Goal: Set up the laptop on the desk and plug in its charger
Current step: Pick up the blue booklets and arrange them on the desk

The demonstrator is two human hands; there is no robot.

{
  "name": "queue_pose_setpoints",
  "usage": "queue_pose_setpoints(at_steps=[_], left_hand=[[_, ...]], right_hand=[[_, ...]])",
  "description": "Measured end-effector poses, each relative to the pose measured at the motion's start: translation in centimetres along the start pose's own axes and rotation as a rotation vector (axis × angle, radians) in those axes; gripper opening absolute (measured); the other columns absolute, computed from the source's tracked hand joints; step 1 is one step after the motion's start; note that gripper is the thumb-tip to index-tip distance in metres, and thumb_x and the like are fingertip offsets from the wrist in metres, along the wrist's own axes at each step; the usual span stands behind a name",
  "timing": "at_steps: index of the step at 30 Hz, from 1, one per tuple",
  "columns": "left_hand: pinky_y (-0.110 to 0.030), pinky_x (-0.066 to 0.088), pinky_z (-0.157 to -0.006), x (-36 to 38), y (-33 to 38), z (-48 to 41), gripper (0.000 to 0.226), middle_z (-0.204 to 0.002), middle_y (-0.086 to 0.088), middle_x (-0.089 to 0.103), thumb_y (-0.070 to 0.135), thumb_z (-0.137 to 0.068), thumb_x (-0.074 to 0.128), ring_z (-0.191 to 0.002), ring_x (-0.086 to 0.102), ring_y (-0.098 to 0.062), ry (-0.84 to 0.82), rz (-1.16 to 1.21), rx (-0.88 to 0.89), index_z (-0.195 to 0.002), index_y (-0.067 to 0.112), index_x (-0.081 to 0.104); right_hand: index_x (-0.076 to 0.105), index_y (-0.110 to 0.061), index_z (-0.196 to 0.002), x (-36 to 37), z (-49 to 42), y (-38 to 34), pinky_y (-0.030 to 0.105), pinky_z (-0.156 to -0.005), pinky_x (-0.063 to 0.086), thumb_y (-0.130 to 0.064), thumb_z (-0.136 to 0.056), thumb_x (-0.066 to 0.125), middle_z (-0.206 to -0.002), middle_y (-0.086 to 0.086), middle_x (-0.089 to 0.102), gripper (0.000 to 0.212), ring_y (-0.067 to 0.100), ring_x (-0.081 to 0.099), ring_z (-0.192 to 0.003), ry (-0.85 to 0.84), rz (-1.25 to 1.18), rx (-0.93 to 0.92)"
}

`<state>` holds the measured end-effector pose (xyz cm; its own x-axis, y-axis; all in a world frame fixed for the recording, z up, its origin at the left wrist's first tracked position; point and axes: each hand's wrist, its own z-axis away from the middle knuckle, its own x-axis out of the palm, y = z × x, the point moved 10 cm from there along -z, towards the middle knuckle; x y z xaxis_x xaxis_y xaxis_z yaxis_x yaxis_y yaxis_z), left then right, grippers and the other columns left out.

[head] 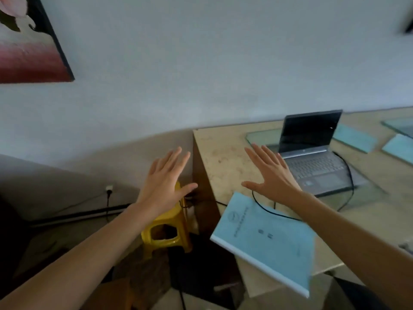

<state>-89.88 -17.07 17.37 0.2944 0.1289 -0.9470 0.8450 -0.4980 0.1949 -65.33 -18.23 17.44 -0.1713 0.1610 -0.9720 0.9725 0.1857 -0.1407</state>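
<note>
The laptop (312, 153) is seen opened on a glass sheet (366, 195) on the desk (223, 157), its dark screen turned toward the viewer and slightly left, its long axis running along the wall. A small logo below the screen cannot be read. The black charger cable (348, 175) is led from the laptop's right side across the desk toward its left edge. Both the left hand (165, 177) and the right hand (270, 173) are held flat with fingers spread wide, nothing grasped. A blue booklet (266, 240) overhangs the desk corner; its printing is blurred.
</note>
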Motion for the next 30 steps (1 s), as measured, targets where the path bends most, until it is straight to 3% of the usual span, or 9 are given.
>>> queue_pose_setpoints(at_steps=[6,12,17,24,30], left_hand=[[-0.040,0.003,-0.119,4.0,7.2,1.0,0.082,-0.160,0.005,-0.002,0.071,-0.083,0.026,-0.146,-0.008,-0.012,-0.016,0.046,0.038,-0.150,0.030,0.002],[-0.039,0.002,-0.119,9.2,11.2,2.0,0.083,-0.160,0.007,-0.005,0.072,-0.082,0.024,-0.146,-0.009,-0.012,-0.093,0.064,-0.065,-0.150,0.031,-0.001],[-0.035,-0.002,-0.119,13.8,15.1,2.0,0.082,-0.159,0.009,-0.009,0.070,-0.085,0.029,-0.145,-0.013,-0.009,-0.167,0.072,-0.195,-0.148,0.033,-0.008],[-0.037,0.001,-0.119,18.8,18.1,2.2,0.080,-0.160,0.008,-0.001,0.070,-0.085,0.027,-0.146,-0.008,-0.010,-0.224,0.070,-0.338,-0.150,0.031,-0.001],[-0.037,0.005,-0.118,24.3,17.4,6.3,0.084,-0.160,0.008,-0.001,0.074,-0.083,0.023,-0.147,-0.005,-0.012,-0.342,0.114,-0.582,-0.150,0.032,-0.004]], right_hand=[[0.009,-0.035,-0.150,3.4,7.8,8.5,0.044,-0.118,0.011,-0.064,-0.079,0.057,-0.161,-0.008,0.007,0.091,0.016,0.004,-0.148,-0.128,-0.032,0.167],[0.015,-0.031,-0.150,11.2,12.4,11.3,0.040,-0.114,0.024,-0.064,-0.081,0.054,-0.158,-0.007,0.020,0.085,0.015,0.021,-0.143,-0.400,-0.110,0.098],[0.014,-0.028,-0.151,18.0,15.5,13.5,0.041,-0.117,0.016,-0.060,-0.085,0.051,-0.160,-0.003,0.015,0.082,0.016,0.014,-0.145,-0.654,-0.150,0.051],[0.015,-0.024,-0.151,19.9,13.3,17.1,0.039,-0.117,0.014,-0.057,-0.087,0.052,-0.161,0.001,0.010,0.082,0.019,0.010,-0.147,-0.687,-0.164,-0.081],[0.016,-0.021,-0.151,21.3,11.7,17.9,0.039,-0.118,0.018,-0.052,-0.087,0.055,-0.161,0.000,0.003,0.081,0.018,0.007,-0.147,-0.663,-0.181,-0.157]])
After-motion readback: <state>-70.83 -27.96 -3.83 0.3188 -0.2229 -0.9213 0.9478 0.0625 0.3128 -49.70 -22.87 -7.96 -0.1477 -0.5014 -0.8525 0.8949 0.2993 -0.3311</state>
